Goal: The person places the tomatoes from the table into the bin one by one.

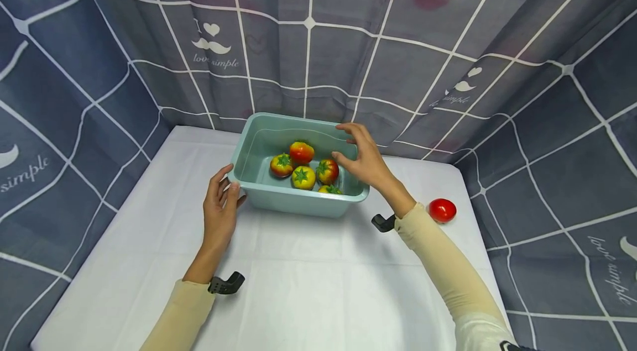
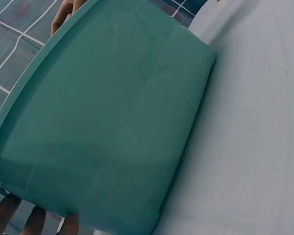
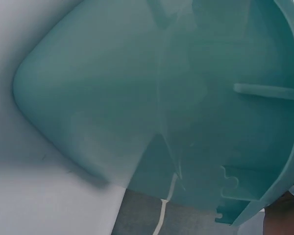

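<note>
A pale green plastic basin (image 1: 293,204) stands on the white table against the curtain. Inside lie several red-and-yellow tomatoes (image 1: 303,177) with green star-shaped tops, toward its middle and right. My left hand (image 1: 221,207) holds the basin's left front corner, thumb at the front and fingers along the left side. In the left wrist view its fingertips (image 2: 35,218) show at the edge of the basin wall (image 2: 103,117). Over the right end, my right hand (image 1: 365,157) grips the rim, fingers at the back corner and thumb over the inside. Below it, the right wrist view shows the outer wall (image 3: 112,98).
A shiny red tomato (image 1: 442,210) lies on the table to the right, beside my right sleeve (image 1: 438,257). White cloth (image 1: 298,296) covers the table. A grey checked curtain (image 1: 278,52) hangs close behind the basin and along both sides.
</note>
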`<state>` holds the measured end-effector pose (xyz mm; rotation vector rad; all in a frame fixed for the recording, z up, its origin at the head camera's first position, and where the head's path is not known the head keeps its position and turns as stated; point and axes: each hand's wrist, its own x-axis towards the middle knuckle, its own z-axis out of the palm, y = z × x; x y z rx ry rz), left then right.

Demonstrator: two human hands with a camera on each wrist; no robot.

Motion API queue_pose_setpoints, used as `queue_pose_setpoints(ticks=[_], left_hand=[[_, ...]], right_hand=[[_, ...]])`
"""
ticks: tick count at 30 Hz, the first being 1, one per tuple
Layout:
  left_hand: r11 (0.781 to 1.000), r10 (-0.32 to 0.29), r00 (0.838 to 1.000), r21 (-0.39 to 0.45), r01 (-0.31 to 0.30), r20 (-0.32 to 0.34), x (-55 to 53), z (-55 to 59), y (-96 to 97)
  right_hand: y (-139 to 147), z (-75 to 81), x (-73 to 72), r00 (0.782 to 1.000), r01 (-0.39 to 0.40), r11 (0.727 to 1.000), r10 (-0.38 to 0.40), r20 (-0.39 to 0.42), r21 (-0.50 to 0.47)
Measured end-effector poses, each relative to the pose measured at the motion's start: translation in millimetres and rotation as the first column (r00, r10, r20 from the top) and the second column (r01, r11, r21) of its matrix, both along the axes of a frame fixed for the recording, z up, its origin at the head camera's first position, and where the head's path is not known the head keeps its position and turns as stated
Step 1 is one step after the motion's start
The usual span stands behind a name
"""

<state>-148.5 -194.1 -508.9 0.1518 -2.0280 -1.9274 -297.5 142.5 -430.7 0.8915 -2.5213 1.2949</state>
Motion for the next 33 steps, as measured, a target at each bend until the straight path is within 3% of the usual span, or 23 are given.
queue_pose_setpoints(ticks=[11,17,21,28,30,33], left_hand=[[1.000,0.006,1.000,-0.013,-0.006,-0.010,-0.8,-0.4,0.7],[1.000,0.012,1.000,-0.015,-0.012,0.000,-0.9,-0.3,1.0],[1.000,0.021,1.000,-0.013,-0.021,0.001,-0.5,1.1,0.7],[1.000,0.012,1.000,0.000,-0.012,-0.005,-0.6,2.3,1.4],[1.000,0.007,1.000,0.002,-0.007,-0.005,-0.6,1.9,2.2],[1.000,0.006,1.000,0.003,-0.006,-0.010,-0.8,1.7,1.7]], right_hand=[[22,-6.8,8.4,0.997,0.074,0.995,-0.074,-0.003,-0.063],[53,-19.5,23.1,0.982,0.181,0.974,-0.186,-0.027,-0.133],[79,-29.9,35.2,0.957,0.285,0.946,-0.289,-0.005,-0.151],[138,-57.3,59.4,0.909,0.416,0.905,-0.418,0.003,-0.091],[153,-66.2,67.6,0.886,0.462,0.884,-0.462,0.018,-0.074],[172,-79.3,76.8,0.836,0.548,0.834,-0.547,0.036,-0.059]])
